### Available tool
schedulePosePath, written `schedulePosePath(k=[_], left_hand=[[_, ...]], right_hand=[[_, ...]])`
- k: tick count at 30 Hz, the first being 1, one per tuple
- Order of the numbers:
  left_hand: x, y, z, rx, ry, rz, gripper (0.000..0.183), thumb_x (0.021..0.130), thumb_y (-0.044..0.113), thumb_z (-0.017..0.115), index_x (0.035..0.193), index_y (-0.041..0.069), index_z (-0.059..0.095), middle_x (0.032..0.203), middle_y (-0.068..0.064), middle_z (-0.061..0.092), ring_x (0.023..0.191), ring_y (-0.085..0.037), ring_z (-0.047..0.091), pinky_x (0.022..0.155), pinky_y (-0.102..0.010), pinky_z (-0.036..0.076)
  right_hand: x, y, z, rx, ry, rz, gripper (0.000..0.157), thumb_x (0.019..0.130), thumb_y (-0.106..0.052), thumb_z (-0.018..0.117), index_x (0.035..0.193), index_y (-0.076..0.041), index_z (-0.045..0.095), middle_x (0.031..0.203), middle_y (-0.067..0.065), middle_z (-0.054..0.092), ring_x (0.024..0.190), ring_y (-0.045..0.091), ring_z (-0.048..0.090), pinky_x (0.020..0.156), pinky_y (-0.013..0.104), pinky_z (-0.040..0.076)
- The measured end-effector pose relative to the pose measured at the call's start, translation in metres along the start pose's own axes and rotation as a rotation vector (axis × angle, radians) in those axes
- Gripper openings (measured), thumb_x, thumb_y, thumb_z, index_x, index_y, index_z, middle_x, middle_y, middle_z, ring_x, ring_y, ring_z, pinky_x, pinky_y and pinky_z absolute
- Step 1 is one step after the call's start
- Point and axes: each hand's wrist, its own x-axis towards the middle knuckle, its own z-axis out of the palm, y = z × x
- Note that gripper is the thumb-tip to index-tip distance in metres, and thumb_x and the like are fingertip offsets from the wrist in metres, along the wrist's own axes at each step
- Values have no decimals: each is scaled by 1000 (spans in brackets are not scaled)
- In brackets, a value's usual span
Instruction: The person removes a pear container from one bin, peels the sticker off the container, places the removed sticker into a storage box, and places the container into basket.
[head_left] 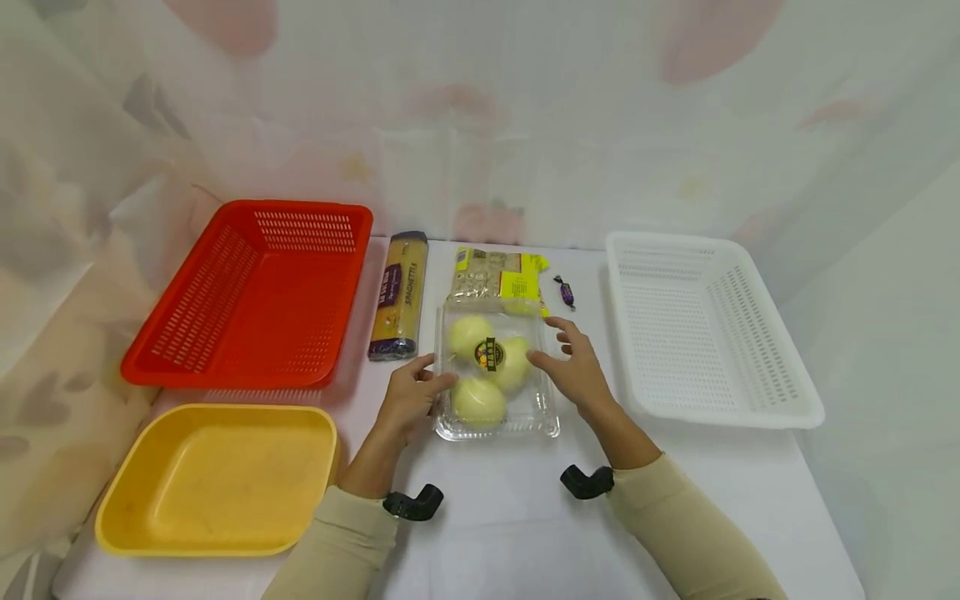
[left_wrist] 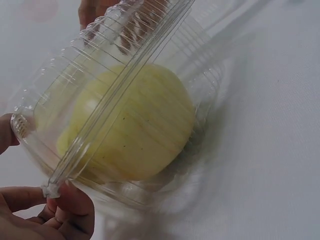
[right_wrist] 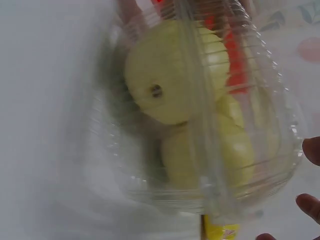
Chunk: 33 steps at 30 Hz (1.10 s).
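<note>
A clear plastic clamshell box (head_left: 536, 404) lies on the white cloth, lid down, with three round pale yellow fruits (head_left: 480, 402) inside and a dark round label (head_left: 489, 354) on top. My left hand (head_left: 408, 396) is at its left side. In the left wrist view, the left thumb and fingers (left_wrist: 75, 205) pinch the rim at a corner. My right hand (head_left: 577, 367) is at the box's right side, fingers spread, thumb over the lid's edge. The right wrist view shows the right fingertips (right_wrist: 311, 150) parted beside the lid.
Behind the box lie a yellow-and-clear packet (head_left: 498, 275) and a purple wrapped candy (head_left: 566, 293). A spaghetti pack (head_left: 401, 296) lies to the left. A red basket (head_left: 300, 283) and yellow tub (head_left: 232, 483) stand at left, a white basket (head_left: 675, 333) at right.
</note>
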Motion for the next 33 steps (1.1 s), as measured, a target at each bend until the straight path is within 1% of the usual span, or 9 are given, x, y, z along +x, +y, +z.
schedulePosePath(k=[3, 7, 9, 12, 15, 19, 22, 26, 33], left_hand=[[0, 1, 0, -3, 4, -7, 69, 83, 14, 76, 143, 3, 44, 98, -12, 46, 70, -15, 47, 53, -24, 45], [-1, 1, -1, -10, 9, -7, 69, 83, 13, 76, 143, 2, 44, 97, -12, 46, 69, -14, 47, 52, -24, 45], [-1, 2, -1, -18, 6, -6, 69, 83, 13, 76, 144, 2, 44, 97, -11, 46, 67, -13, 47, 52, -24, 45], [-1, 2, -1, -26, -1, -9, 70, 83, 13, 76, 144, 3, 44, 97, -11, 45, 66, -13, 48, 51, -25, 45], [-2, 1, -1, -29, -6, -12, 70, 83, 14, 76, 144, 3, 44, 97, -10, 46, 65, -13, 48, 51, -25, 45], [-2, 0, -1, -36, -7, -15, 70, 83, 15, 77, 144, 3, 44, 97, -11, 46, 65, -13, 49, 51, -25, 44], [-1, 0, 0, -38, -9, -18, 70, 83, 15, 77, 144, 4, 44, 98, -11, 46, 66, -13, 49, 51, -25, 44], [-1, 0, 0, -36, -13, -17, 70, 84, 15, 77, 144, 4, 44, 98, -11, 46, 66, -13, 49, 51, -25, 44], [-2, 1, 0, -44, -16, -22, 70, 84, 16, 76, 145, 5, 43, 98, -11, 45, 64, -13, 48, 50, -24, 42]], right_hand=[[4, -7, 0, -23, 24, -62, 60, 85, -31, 71, 139, -18, 49, 141, 15, 37, 126, 39, 33, 96, 55, 35], [10, -18, 6, -35, 47, -159, 51, 85, -26, 72, 131, -11, 56, 135, 11, 44, 122, 36, 38, 97, 49, 33], [12, -22, 9, -37, 51, -202, 48, 85, -23, 73, 128, -8, 58, 130, 13, 49, 117, 35, 42, 96, 47, 33], [16, -26, 17, -71, 48, -247, 45, 84, -21, 73, 124, -5, 60, 124, 17, 52, 112, 35, 45, 94, 47, 35], [19, -25, 23, -129, 47, -254, 44, 83, -24, 74, 122, -6, 63, 130, 18, 46, 121, 35, 39, 95, 52, 35], [24, -20, 31, -177, 56, -229, 39, 82, -27, 74, 115, -9, 67, 147, 15, 30, 134, 39, 22, 97, 61, 32], [27, -17, 36, -195, 38, -210, 33, 82, -28, 75, 110, -11, 69, 154, 14, 20, 137, 44, 15, 96, 66, 30], [29, -15, 39, -232, 28, -211, 29, 82, -28, 76, 107, -14, 70, 156, 14, 17, 137, 46, 14, 97, 68, 28], [29, -17, 41, -311, 34, -240, 25, 81, -28, 76, 102, -15, 72, 156, 17, 18, 137, 47, 14, 98, 71, 21]])
